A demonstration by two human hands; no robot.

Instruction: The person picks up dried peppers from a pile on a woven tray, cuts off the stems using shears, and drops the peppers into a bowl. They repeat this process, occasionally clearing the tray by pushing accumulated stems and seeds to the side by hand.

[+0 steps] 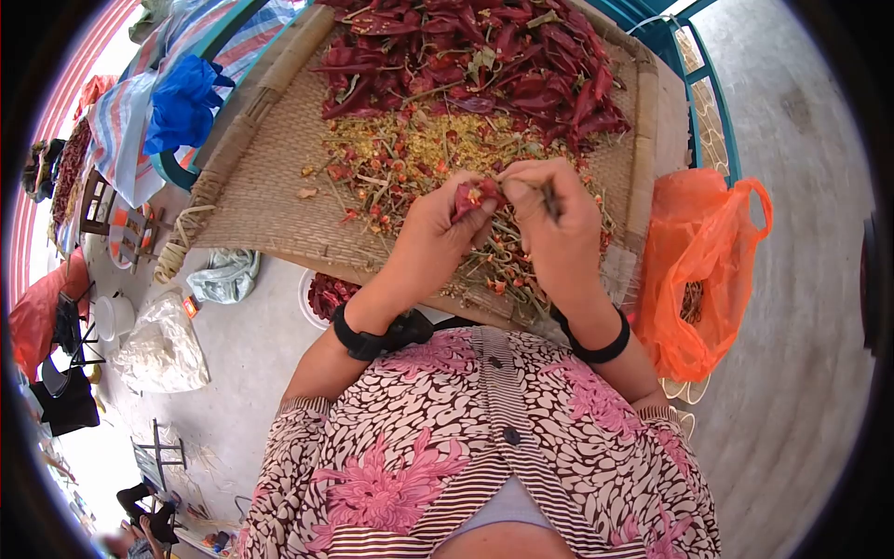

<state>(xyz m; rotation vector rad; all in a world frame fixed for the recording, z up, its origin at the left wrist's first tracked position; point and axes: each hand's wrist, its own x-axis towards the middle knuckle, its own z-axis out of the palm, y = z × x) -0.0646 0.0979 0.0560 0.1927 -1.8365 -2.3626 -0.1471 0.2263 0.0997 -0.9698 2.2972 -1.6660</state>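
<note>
My left hand (436, 233) is closed on a dried red chili (477, 198), which is torn open so that pale seeds show. Right beside it, my right hand (563, 224) pinches at the chili's stem end, thumb against curled fingers; a thin dark stem-like bit shows between the fingers. Both hands are above a woven tray (279, 177). Yellow seeds (447, 138) mixed with stems and red scraps lie just beyond the hands. A heap of whole dried chilies (466, 56) covers the tray's far side.
An orange plastic bag (694, 270) stands open to the right of the tray. Below its near edge is a white basin holding red chili pieces (331, 294). A blue plastic bag (184, 102) hangs at the left on a teal frame. Another person (144, 526) is at lower left.
</note>
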